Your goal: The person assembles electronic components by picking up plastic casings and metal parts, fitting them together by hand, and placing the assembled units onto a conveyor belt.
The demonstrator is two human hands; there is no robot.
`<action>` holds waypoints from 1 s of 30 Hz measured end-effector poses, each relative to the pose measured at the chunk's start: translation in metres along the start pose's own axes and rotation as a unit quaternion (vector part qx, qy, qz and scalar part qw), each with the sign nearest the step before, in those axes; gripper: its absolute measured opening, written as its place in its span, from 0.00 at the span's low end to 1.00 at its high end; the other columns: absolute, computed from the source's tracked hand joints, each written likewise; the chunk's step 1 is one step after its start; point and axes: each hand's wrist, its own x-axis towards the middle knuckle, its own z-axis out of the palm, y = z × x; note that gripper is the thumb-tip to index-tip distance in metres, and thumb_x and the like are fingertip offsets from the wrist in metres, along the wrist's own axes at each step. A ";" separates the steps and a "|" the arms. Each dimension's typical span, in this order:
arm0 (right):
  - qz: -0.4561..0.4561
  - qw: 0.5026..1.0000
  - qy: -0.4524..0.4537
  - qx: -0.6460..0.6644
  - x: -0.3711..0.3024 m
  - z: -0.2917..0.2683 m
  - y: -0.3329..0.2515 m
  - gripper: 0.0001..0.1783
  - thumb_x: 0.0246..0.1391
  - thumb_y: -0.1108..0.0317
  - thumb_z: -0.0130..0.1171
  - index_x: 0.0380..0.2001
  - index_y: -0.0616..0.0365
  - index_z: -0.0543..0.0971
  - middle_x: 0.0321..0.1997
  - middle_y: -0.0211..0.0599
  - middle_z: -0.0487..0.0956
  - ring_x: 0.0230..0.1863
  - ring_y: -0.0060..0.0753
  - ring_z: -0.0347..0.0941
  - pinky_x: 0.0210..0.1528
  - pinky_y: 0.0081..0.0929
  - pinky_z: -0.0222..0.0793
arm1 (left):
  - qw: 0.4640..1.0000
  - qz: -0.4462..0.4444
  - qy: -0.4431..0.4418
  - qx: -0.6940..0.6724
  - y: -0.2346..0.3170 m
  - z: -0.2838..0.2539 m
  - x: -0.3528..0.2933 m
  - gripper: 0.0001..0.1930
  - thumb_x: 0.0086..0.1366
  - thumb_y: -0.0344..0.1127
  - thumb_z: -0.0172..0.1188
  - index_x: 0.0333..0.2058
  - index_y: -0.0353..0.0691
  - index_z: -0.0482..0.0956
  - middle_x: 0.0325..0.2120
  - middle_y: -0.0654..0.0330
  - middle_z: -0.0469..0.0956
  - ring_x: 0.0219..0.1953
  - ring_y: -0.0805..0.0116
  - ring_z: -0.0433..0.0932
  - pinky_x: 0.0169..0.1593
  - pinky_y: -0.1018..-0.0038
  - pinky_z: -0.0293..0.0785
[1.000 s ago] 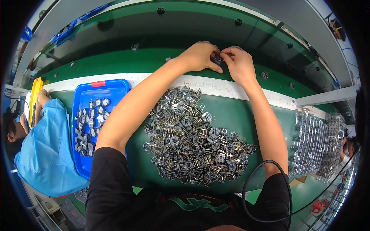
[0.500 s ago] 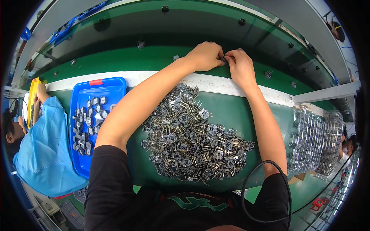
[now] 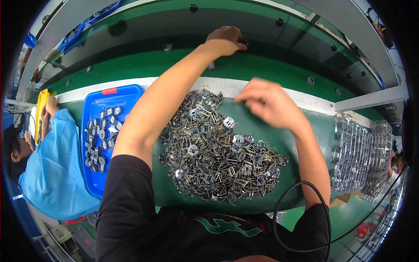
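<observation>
My left hand (image 3: 224, 40) reaches far out over the green belt, its fingers closed on a small dark part (image 3: 244, 42) that is mostly hidden. Nearer to me, my right hand (image 3: 271, 104) hovers past the right side of a big pile of small dark parts with metal pins (image 3: 218, 161). It is smeared by motion, but its fingers look apart and nothing shows in them. The pile lies on the green table (image 3: 283, 139) between my forearms.
A blue tray (image 3: 139, 92) of round grey parts stands left of my left arm. Small parts sit spaced along the belt (image 3: 144, 61) behind a white rail (image 3: 150, 82). Stacked clear plastic trays (image 3: 349, 153) stand at right. A co-worker in a blue garment (image 3: 54, 170) works at far left.
My hands have parted: the left moved farther over the belt with the small dark part, the right drew back toward the pile. Parts on the belt have shifted slightly right.
</observation>
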 end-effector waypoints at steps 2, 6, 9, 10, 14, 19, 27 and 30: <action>0.006 0.997 -0.067 0.037 -0.002 0.013 -0.013 0.18 0.48 0.78 0.59 0.44 0.55 0.82 0.41 0.38 0.78 0.45 0.43 0.76 0.47 0.35 0.74 | 0.997 0.005 0.071 0.025 -0.011 -0.005 -0.001 0.27 0.54 0.55 0.69 0.45 0.41 0.83 0.45 0.51 0.82 0.51 0.54 0.79 0.55 0.61 0.73; 0.049 0.995 -0.083 0.036 -0.001 0.026 -0.018 0.17 0.46 0.71 0.70 0.42 0.57 0.81 0.40 0.36 0.79 0.41 0.41 0.78 0.43 0.34 0.75 | 0.997 0.041 0.042 -0.041 -0.017 -0.032 -0.030 0.24 0.56 0.52 0.69 0.44 0.39 0.83 0.39 0.55 0.82 0.42 0.62 0.80 0.48 0.67 0.74; 0.057 0.995 -0.044 0.067 -0.009 0.026 0.000 0.17 0.45 0.72 0.72 0.40 0.59 0.82 0.36 0.34 0.79 0.33 0.31 0.77 0.37 0.28 0.73 | 0.990 0.108 -0.077 -0.055 -0.021 -0.039 -0.061 0.19 0.57 0.46 0.69 0.42 0.41 0.84 0.36 0.59 0.81 0.35 0.66 0.76 0.43 0.69 0.74; 0.050 0.995 -0.025 0.086 -0.011 0.028 0.004 0.17 0.45 0.75 0.71 0.41 0.59 0.82 0.35 0.31 0.80 0.30 0.24 0.75 0.34 0.23 0.72 | 0.990 0.105 -0.077 -0.054 -0.024 -0.039 -0.069 0.19 0.57 0.46 0.69 0.42 0.41 0.84 0.36 0.59 0.81 0.35 0.66 0.76 0.43 0.69 0.74; 0.195 0.938 0.050 0.281 -0.016 0.027 0.005 0.14 0.48 0.80 0.68 0.41 0.66 0.82 0.32 0.34 0.81 0.28 0.18 0.75 0.33 0.17 0.70 | 0.984 0.152 -0.062 -0.072 -0.033 -0.026 -0.083 0.13 0.59 0.37 0.67 0.42 0.42 0.85 0.35 0.60 0.81 0.33 0.67 0.76 0.40 0.69 0.74; 0.238 0.877 0.143 0.391 -0.019 0.025 0.001 0.13 0.59 0.76 0.58 0.47 0.64 0.80 0.32 0.37 0.81 0.26 0.19 0.74 0.28 0.17 0.68 | 0.980 0.199 0.018 -0.017 -0.032 -0.008 -0.070 0.16 0.61 0.41 0.66 0.45 0.40 0.84 0.35 0.55 0.80 0.35 0.63 0.78 0.41 0.69 0.74; 0.241 0.860 0.170 0.417 -0.025 0.020 -0.005 0.15 0.59 0.75 0.60 0.49 0.64 0.79 0.34 0.38 0.81 0.30 0.20 0.75 0.29 0.17 0.70 | 0.978 0.186 -0.029 -0.086 -0.026 -0.009 -0.078 0.27 0.53 0.46 0.72 0.48 0.34 0.82 0.37 0.55 0.79 0.33 0.67 0.76 0.40 0.71 0.74; 0.194 0.902 0.211 0.323 -0.014 0.023 0.000 0.12 0.57 0.74 0.63 0.45 0.63 0.82 0.35 0.35 0.81 0.31 0.21 0.75 0.31 0.18 0.71 | 0.977 0.176 -0.058 -0.108 -0.028 -0.006 -0.078 0.25 0.53 0.43 0.72 0.48 0.36 0.82 0.38 0.55 0.80 0.34 0.67 0.76 0.40 0.71 0.75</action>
